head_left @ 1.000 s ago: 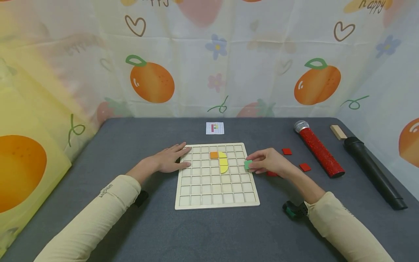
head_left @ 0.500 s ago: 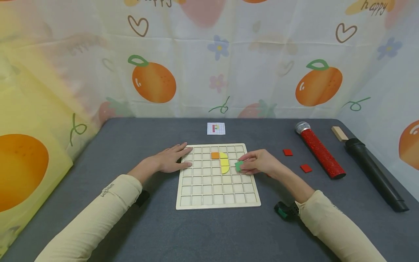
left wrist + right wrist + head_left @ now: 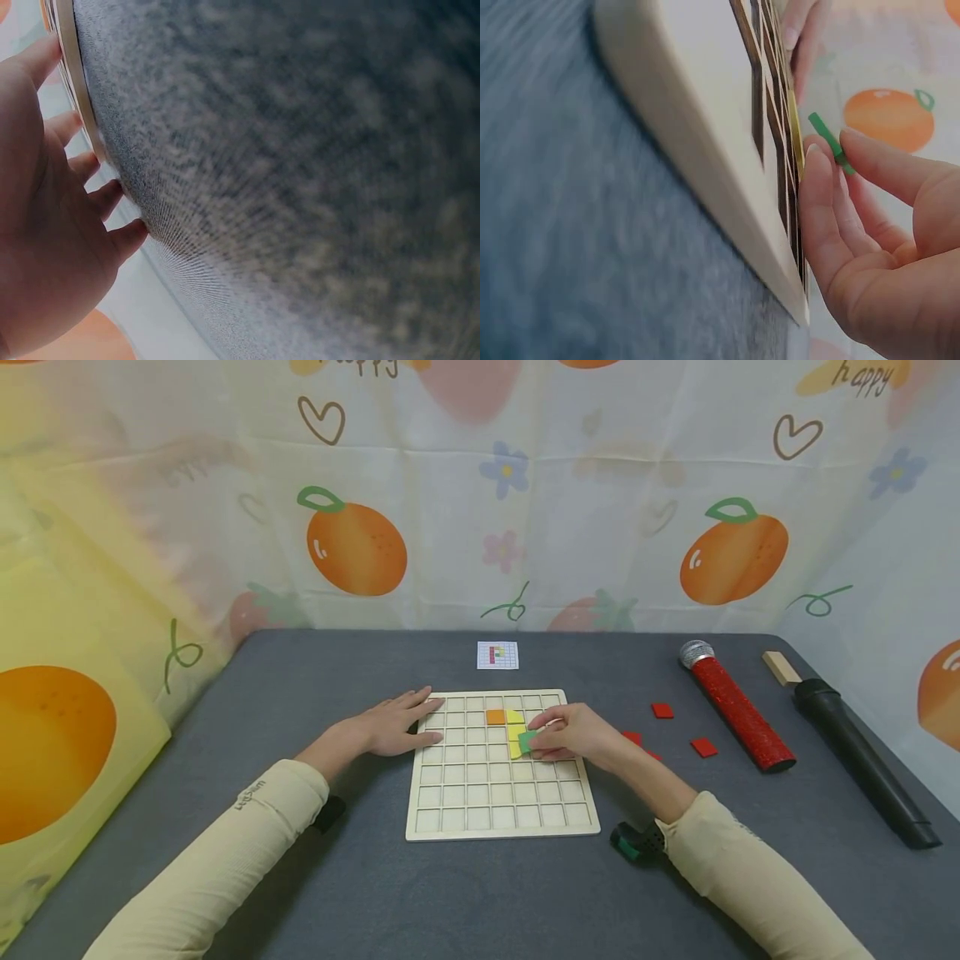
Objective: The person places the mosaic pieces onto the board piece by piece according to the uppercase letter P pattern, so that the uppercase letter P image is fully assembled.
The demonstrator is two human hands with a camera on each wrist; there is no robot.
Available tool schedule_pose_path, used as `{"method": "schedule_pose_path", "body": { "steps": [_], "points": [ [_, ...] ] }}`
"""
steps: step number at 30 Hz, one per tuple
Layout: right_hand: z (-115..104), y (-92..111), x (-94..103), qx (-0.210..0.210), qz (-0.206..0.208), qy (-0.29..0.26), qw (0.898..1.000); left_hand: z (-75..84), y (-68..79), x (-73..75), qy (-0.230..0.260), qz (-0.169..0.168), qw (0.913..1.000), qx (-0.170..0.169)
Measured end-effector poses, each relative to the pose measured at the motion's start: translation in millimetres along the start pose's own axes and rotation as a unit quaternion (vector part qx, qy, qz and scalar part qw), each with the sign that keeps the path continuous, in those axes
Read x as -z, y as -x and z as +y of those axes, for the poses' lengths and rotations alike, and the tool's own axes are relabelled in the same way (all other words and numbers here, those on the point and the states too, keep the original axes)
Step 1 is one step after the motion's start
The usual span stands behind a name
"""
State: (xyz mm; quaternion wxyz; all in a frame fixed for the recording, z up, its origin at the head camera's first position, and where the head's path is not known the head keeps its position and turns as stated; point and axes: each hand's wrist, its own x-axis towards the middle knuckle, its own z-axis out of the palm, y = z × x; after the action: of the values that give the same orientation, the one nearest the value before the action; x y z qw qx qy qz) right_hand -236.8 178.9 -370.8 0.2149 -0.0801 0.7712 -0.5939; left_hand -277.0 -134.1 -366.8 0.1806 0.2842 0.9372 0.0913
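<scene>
Three flat yellow tiles (image 3: 513,733) make a short column in the pale, wood-like board (image 3: 465,820), a square with rounded corners and thin raised ribs dividing it into small cells. With the board's centre as the clock's middle, a square orange tile (image 3: 495,717) sits in a cell at twelve o'clock, just beside the top yellow one. The right hand (image 3: 576,733) pinches a thin, smooth green tile (image 3: 527,741) between thumb and fingertips; it is at one o'clock, over the yellow column, tilted in the right wrist view. Fingers and tile cover part of the lower yellow pieces. The left hand (image 3: 390,727) rests at the board's ten o'clock edge, fingers spread wide. Red square tiles (image 3: 662,711) lie around three o'clock on the grey, fabric-textured worktop (image 3: 360,885), the nearer ones partly hidden by the right forearm. Beyond, at two o'clock, lies a glittery red microphone (image 3: 738,706) with a silvery mesh head; past it, towards three, are a smooth black tube (image 3: 862,760) and a small wooden block (image 3: 781,668). A gridded paper card (image 3: 498,656) lies at twelve o'clock, before a creased, fruit-printed cloth (image 3: 442,477).
</scene>
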Motion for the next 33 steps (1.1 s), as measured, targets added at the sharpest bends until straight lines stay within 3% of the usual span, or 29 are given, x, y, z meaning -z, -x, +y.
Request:
{"method": "schedule_pose_path", "body": {
  "steps": [18,33],
  "points": [
    [-11.8,-6.0,-23.0,-0.039,0.016,-0.002,0.999,-2.3,-1.3,-2.1,-0.007,0.010,0.9999,-0.002],
    [-17.2,-6.4,-35.0,-0.030,0.035,0.017,0.999,-1.8,-0.2,-1.8,-0.008,0.007,0.9999,-0.002]
  ]
}}
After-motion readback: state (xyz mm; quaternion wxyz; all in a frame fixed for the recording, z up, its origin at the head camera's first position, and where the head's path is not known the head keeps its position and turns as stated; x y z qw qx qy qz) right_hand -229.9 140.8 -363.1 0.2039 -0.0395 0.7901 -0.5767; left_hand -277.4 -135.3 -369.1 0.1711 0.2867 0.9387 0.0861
